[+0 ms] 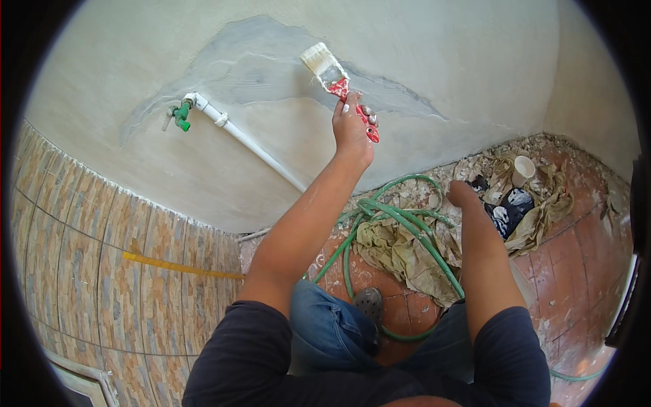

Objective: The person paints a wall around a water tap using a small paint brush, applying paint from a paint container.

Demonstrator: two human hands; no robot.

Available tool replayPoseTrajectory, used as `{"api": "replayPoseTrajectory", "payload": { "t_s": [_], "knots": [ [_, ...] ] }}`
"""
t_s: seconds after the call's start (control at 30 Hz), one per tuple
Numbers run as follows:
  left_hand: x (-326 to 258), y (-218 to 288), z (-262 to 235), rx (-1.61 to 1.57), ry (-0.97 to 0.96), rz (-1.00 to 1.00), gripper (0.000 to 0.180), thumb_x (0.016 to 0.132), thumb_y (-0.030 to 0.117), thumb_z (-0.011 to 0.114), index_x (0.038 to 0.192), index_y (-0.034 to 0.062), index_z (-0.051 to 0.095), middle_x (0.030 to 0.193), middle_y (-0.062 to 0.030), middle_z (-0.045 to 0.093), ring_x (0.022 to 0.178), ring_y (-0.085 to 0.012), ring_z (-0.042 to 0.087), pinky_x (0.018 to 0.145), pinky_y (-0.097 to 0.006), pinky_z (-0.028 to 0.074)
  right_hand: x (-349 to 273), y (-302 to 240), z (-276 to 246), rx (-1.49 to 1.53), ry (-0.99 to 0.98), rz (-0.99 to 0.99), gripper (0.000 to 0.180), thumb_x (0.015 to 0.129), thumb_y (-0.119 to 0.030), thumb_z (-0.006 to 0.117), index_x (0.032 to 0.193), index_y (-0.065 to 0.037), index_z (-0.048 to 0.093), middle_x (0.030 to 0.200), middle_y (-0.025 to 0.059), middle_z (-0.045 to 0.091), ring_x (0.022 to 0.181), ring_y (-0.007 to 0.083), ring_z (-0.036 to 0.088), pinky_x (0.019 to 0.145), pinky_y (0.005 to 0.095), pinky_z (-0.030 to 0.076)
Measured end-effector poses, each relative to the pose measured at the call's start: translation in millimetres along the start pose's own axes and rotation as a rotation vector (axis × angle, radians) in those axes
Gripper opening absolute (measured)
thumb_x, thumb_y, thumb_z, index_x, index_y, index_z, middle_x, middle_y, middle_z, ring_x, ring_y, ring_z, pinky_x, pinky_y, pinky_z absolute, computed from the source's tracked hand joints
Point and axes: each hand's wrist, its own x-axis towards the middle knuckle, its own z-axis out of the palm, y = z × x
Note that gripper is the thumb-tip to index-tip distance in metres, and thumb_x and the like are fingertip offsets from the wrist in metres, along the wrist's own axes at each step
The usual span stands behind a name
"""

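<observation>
My left hand is raised against the plastered wall and grips the red handle of a wide paintbrush. The brush's pale bristles point up-left and touch a damp grey patch on the wall. My right hand hangs lower at the right, over a coiled green hose and crumpled brown paper. Its fingers are turned away from the camera, so I cannot see whether it holds anything.
A white pipe with a green tap runs slanting down the wall. Patterned tiles cover the lower left wall, crossed by a yellow strip. Rubble, a white cup and dark rags lie on the red floor. My sandal rests on the hose.
</observation>
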Motion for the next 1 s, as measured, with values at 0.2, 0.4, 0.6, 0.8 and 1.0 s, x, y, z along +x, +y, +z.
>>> {"api": "replayPoseTrajectory", "payload": {
  "t_s": [0.2,0.4,0.6,0.8,1.0],
  "knots": [
    [15.5,-18.7,6.1,0.064,0.062,0.064,0.014,0.094,0.021,0.041,0.088,0.0088,0.042,0.063,0.0005,0.041,0.053,-0.0096,0.040,0.049,-0.024,0.036,-7.0,19.1,-4.5,0.106,0.065,0.081,0.034,0.079,-0.025,0.054,0.100,0.001,0.056,0.105,0.0215,0.058,0.099,0.0355,0.055,0.085,0.0421,0.045],
    [43.1,-47.9,3.5,0.028,0.097,0.008,0.015,0.095,0.021,0.040,0.083,0.0112,0.041,0.059,0.0024,0.039,0.048,-0.0084,0.037,0.044,-0.023,0.033,-7.3,26.9,-3.4,0.146,0.092,0.091,0.033,0.079,-0.025,0.056,0.099,0.001,0.056,0.102,0.0214,0.058,0.098,0.0365,0.055,0.083,0.0425,0.045],
    [-3.9,-116.5,-2.1,0.109,0.086,-0.312,0.019,0.093,0.022,0.040,0.078,0.0122,0.040,0.056,0.0022,0.037,0.044,-0.0098,0.038,0.039,-0.025,0.031,-1.2,38.2,7.8,0.182,0.121,0.081,0.030,0.077,-0.021,0.057,0.096,0.003,0.055,0.099,0.0238,0.058,0.096,0.0375,0.055,0.083,0.0428,0.045],
    [11.0,-79.3,20.2,-0.040,0.138,0.129,0.020,0.094,0.023,0.039,0.077,0.0121,0.037,0.057,0.0025,0.036,0.044,-0.0081,0.034,0.039,-0.024,0.030,-2.2,47.9,13.4,0.232,0.160,0.073,0.027,0.074,-0.014,0.057,0.095,0.003,0.056,0.098,0.0248,0.058,0.095,0.0382,0.055,0.082,0.0431,0.045],
    [52.8,-56.6,20.7,-0.093,0.170,0.093,0.019,0.094,0.022,0.036,0.078,0.0115,0.038,0.058,0.0023,0.035,0.045,-0.0081,0.035,0.039,-0.024,0.030,6.2,48.8,23.2,0.182,0.202,0.090,0.024,0.075,-0.014,0.058,0.091,0.003,0.056,0.097,0.0246,0.058,0.095,0.0383,0.055,0.081,0.0426,0.045]
  ]
}}
